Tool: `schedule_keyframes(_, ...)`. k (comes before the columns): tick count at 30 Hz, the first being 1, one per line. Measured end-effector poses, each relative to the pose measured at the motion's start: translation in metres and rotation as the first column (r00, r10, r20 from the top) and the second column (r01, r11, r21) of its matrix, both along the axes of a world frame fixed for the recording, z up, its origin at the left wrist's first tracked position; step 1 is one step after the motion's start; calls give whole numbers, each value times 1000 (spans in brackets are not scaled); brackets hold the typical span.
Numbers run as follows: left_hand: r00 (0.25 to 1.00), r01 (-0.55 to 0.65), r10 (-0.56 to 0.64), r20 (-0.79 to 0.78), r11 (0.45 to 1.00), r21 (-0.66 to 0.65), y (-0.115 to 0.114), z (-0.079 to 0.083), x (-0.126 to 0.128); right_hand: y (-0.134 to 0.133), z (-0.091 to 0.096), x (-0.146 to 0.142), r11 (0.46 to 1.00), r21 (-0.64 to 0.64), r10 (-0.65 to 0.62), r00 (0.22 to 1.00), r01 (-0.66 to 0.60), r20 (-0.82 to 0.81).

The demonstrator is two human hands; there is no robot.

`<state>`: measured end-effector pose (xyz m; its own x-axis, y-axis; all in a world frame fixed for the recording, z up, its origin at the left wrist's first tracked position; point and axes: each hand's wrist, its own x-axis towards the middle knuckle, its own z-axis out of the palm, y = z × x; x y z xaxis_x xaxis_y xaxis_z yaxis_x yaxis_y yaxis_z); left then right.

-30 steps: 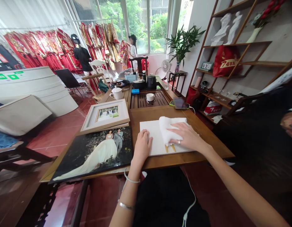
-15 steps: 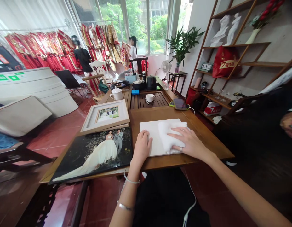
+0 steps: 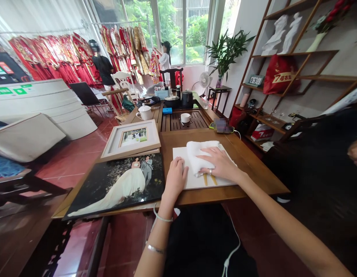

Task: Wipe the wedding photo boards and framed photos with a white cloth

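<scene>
A flat white panel (image 3: 192, 184) lies on the brown wooden table in front of me, with two ochre-yellow strips showing near its front edge. My left hand (image 3: 176, 175) rests on the panel's left side, fingers slightly bent, thumb apart from them. Under my right hand (image 3: 217, 163) is a folded white towel (image 3: 192, 154); the fingers spread over it, with the thumb at its near edge. To the left, close to my left hand, lies a large wedding photo print (image 3: 120, 184) with a dark background. Behind it is a pale wooden picture frame (image 3: 132, 138) holding a smaller photo.
A lidded white mug (image 3: 144, 112), a white cup (image 3: 185, 117) on a slatted tea tray (image 3: 197, 125) and a phone (image 3: 221, 125) with a cable stand farther back. Two people are by the clothes racks. Another person's hand (image 3: 356, 150) is at far right.
My right hand has slid the towel to the left and away from me across the panel, uncovering the yellow strips. My left hand keeps its place on the panel. The view has shifted slightly.
</scene>
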<state>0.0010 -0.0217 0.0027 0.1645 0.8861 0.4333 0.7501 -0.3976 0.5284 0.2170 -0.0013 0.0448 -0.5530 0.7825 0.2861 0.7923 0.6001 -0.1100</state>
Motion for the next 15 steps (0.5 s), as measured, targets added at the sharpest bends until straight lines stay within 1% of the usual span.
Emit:
schedule_keyframes(5,1000,-4,3,-15,1000,-17,0,2,1,-49,0,14,996,-6,89,996,-89,4)
schedule_keyframes(8,1000,1,-2,-15,1000,-19,-1,3,1,-68,1,21,995,-8,97,995,-97,10)
schedule_keyframes(11,1000,1,-1,-19,1000,-12,-1,2,1,-70,0,23,999,5,53,998,-53,20)
schedule_keyframes(13,1000,1,-1,-24,1000,-5,-1,2,0,-61,-1,21,1000,16,11,1000,-11,25)
schedule_keyframes(15,1000,1,-1,-30,1000,0,0,1,0,-46,-1,18,999,19,-40,999,40,22)
